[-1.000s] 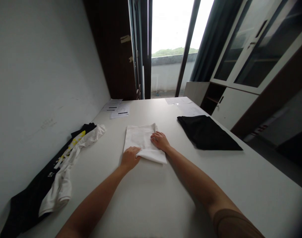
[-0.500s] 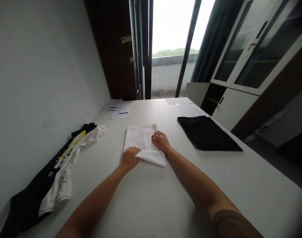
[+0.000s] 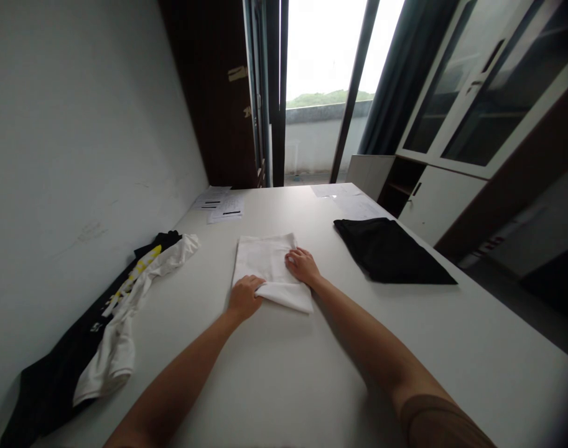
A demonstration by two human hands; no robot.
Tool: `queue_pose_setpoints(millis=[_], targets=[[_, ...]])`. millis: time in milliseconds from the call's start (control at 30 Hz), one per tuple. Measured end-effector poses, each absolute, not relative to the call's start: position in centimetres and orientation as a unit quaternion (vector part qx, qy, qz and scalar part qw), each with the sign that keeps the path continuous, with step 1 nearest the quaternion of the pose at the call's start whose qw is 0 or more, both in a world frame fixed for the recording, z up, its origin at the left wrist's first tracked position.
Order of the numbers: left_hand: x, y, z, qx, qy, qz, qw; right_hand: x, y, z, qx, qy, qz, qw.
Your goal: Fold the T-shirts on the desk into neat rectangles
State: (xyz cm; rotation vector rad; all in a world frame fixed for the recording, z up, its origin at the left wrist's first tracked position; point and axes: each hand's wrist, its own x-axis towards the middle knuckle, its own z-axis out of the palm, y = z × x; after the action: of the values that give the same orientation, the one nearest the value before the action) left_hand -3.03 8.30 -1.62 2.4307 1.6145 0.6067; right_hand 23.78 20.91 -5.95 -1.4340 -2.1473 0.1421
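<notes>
A folded white garment (image 3: 264,258) lies on the white table in front of me, its near edge turned over in a loose flap. At its near left corner, my left hand (image 3: 245,297) has its fingers closed on the edge of that flap. My right hand (image 3: 302,266) rests on the right side of the fabric, palm down, with the fingers stretched out and slightly bent. Which kind of garment it is cannot be made out from the folded shape.
To the right lies a folded black garment (image 3: 389,252). Along the left wall are a rumpled black garment (image 3: 62,361) with yellow and white print and a white one (image 3: 120,339). Paper sheets (image 3: 225,208) lie at the far left, more sheets (image 3: 358,205) at the far right.
</notes>
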Motion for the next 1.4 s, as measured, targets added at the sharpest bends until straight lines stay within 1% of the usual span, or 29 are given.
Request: queue_pose_setpoints(millis=[267,1400], targets=[[-2.9,8.2,-1.5,0.815,0.539,0.195,0.078,23.8,21.1,-6.2,-0.527,-0.800,0.053,0.281],[-2.9,8.1,-1.1,0.830,0.522,0.174,0.090,23.7,20.5,-5.1,-0.526,-0.806,0.061,0.264]])
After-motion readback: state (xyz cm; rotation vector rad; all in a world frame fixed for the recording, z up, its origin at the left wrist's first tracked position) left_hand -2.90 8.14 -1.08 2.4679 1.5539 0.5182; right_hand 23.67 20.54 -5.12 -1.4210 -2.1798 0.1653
